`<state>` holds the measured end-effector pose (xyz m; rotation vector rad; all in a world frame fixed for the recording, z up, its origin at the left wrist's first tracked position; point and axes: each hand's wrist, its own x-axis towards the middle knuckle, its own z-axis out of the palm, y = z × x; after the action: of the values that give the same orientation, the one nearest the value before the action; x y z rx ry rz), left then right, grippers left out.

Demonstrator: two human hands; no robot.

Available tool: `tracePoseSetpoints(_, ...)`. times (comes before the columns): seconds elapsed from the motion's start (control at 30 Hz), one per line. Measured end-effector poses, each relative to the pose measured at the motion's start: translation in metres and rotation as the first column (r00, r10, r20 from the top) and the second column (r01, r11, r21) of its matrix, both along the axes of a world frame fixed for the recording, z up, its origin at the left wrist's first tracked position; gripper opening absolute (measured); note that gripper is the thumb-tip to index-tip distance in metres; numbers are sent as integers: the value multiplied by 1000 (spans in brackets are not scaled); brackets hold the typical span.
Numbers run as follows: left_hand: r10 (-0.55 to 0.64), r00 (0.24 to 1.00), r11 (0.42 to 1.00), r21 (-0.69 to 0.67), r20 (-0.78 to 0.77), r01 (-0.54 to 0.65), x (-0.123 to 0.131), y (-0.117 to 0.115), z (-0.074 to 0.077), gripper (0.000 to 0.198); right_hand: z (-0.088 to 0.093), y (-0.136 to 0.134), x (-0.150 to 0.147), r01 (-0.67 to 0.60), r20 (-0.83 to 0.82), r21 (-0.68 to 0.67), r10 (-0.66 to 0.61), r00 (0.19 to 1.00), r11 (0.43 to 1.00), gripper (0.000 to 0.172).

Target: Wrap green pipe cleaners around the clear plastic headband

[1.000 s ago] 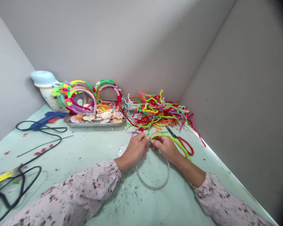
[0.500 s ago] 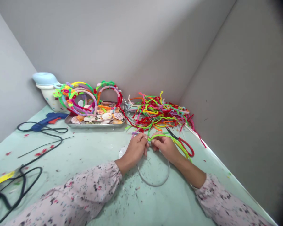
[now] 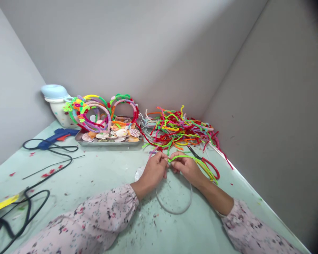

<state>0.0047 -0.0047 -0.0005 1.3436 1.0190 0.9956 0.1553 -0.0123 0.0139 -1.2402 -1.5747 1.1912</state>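
My left hand [image 3: 155, 168] pinches a thin grey headband [image 3: 172, 212] near its top, and the hoop hangs open towards me. Close beside it, my right hand [image 3: 187, 169] is closed on a bright green pipe cleaner [image 3: 184, 157], bent where it meets the band between my fingertips. The pipe cleaner's long end runs back over the right hand. Yellow-green pipe cleaners [image 3: 208, 170] lie by the right wrist. Scissors with red handles [image 3: 211, 165] rest just past that hand. My fingers hide the exact wrap.
A metal tray [image 3: 108, 144] of seashells holds finished colourful headbands [image 3: 95, 106]. Behind my hands is a heap of pipe cleaners [image 3: 180, 128]. At left lie a blue glue gun [image 3: 54, 137] and black cord [image 3: 66, 158]; a white bottle [image 3: 62, 113] with a blue lid stands behind.
The whole view has shifted slightly, so everything appears a little lower and further right. Both hands keep their hold, with the fingertips barely moved around the green pipe cleaner.
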Motion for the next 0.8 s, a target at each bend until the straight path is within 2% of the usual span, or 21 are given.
tracePoseSetpoints(0.2, 39, 999, 999, 18, 6, -39, -1, -1, -1, 11, -2, 1, 1, 37, 23, 4, -37, 999, 999, 8)
tracePoseSetpoints(0.47, 40, 997, 998, 57, -73, -35, -1, -4, 1, 12, -4, 2, 2, 47, 60, 19, -48, 997, 999, 5)
tracePoseSetpoints(0.8, 29, 997, 997, 71, -69, -24, -2, -3, -1, 9, -6, 3, 1, 69, 101, 7, -69, 992, 998, 7)
